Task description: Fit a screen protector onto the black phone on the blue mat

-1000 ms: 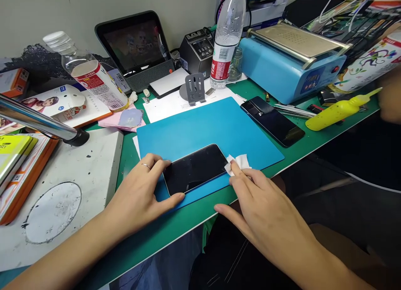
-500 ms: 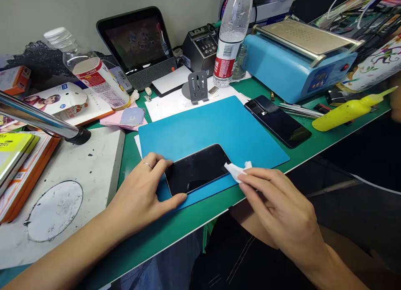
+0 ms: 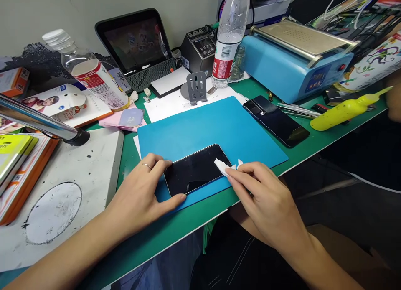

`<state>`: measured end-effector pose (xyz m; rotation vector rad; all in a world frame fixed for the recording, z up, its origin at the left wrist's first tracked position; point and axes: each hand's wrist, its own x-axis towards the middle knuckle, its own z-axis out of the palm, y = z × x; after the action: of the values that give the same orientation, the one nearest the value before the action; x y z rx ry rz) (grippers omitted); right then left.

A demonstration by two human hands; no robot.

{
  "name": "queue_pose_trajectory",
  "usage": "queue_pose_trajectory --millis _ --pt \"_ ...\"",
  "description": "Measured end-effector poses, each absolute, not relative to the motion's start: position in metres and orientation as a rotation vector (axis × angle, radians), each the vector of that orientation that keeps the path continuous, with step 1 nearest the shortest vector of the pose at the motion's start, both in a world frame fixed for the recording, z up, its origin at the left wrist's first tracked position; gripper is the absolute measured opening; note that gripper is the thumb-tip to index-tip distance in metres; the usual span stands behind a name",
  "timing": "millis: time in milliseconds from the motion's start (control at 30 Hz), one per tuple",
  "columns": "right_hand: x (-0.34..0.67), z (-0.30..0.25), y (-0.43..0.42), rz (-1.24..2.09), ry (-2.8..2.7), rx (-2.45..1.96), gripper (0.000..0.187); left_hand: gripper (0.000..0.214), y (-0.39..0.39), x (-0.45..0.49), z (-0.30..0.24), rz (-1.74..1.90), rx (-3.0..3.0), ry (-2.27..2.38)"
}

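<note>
A phone point(image 3: 196, 168) with a black screen lies face up on a blue mat point(image 3: 188, 131). My left hand point(image 3: 144, 183) grips its left end, with fingers at the far edge and the thumb at the near edge. Between the thumb and fingers of my right hand point(image 3: 261, 194) is a crumpled white tissue point(image 3: 223, 166). The tissue's tip is over the right end of the screen; whether it presses on the glass I cannot tell. A second dark phone point(image 3: 275, 120) rests across the mat's right edge.
Behind the mat stand a grey phone stand point(image 3: 196, 88), a water bottle point(image 3: 227, 43) and a smart display point(image 3: 134, 43). A blue machine with a metal plate point(image 3: 282, 68) and a yellow squeeze bottle point(image 3: 341, 113) are on the right. A tilted drink bottle point(image 3: 100, 83) is at left.
My right hand has moved left with the tissue, from beside the phone's right end to over its screen. My left hand and the phone have stayed in place.
</note>
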<state>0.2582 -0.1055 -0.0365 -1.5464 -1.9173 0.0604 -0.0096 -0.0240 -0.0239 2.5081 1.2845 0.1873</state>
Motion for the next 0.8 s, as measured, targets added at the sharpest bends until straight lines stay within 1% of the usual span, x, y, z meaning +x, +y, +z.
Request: queue_pose_trajectory --millis 133,533,667,800 --pt "0.258 -0.032 -0.103 0.054 -1.963 -1.599 0.025 0.055 -0.025 -0.010 -0.023 0.197 2.510 1.285" --pt "0.263 -0.034 -0.100 0.094 -1.972 -1.646 0.022 0.057 -0.023 -0.010 -0.023 0.166 2.479 1.300" --pt "0.272 -0.031 -0.097 0.178 -1.868 -1.686 0.018 0.057 -0.023 -0.010 -0.025 0.158 2.478 1.302" --pt "0.273 -0.030 -0.097 0.149 -1.749 -1.647 0.017 0.056 -0.023 -0.009 -0.024 0.157 2.477 1.286"
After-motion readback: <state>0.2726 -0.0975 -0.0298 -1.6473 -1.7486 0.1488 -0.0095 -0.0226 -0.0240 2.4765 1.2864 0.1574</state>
